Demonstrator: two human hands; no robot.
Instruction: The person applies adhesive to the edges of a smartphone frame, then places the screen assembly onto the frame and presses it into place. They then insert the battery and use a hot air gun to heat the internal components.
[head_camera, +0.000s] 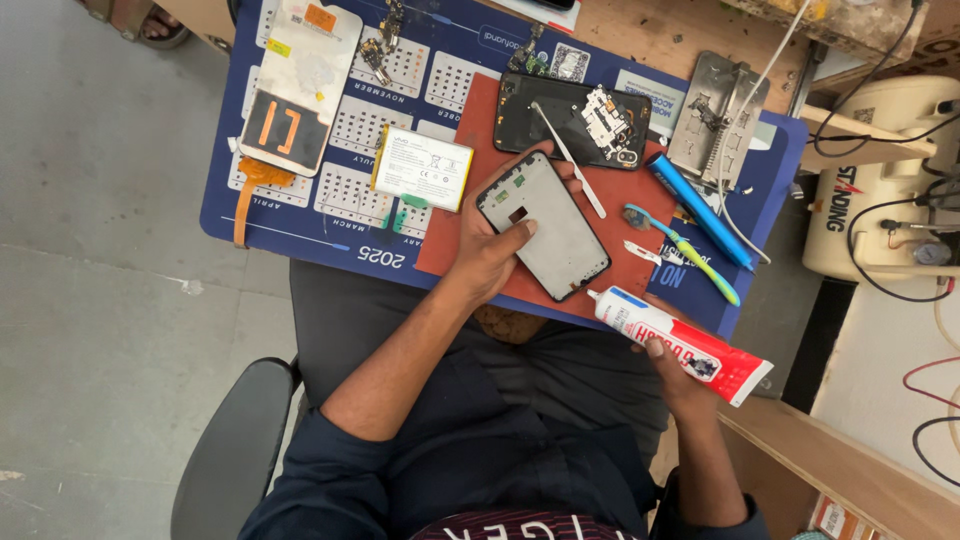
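**Two hands, a phone frame and a tube of glue**

Two hands are busy over a cluttered repair bench. The left hand is curled around a phone frame, thumb lying across its inner face and fingers wrapped behind its far edge, so the frame is gripped and tilted above the red mat. The right hand is closed around a glue tube, thumb pressed on top, holding it low and near the body, just off the bench edge.

The tube's nozzle end points toward the lower corner of the phone frame and sits just beside it; whether they touch cannot be told. The frame is a dark, rounded rectangle with a grey inner panel and a small dark cut-out near its upper part. The tube is white and red with a flat crimped tail pointing away to the right.

On the red mat beyond the frame lies a black phone back with a small circuit board in it, and a white plastic pry stick rests across both. To the right lie a blue pen-shaped tool and a toothbrush. To the left, on the blue calendar mat, sit a white battery and a phone screen.
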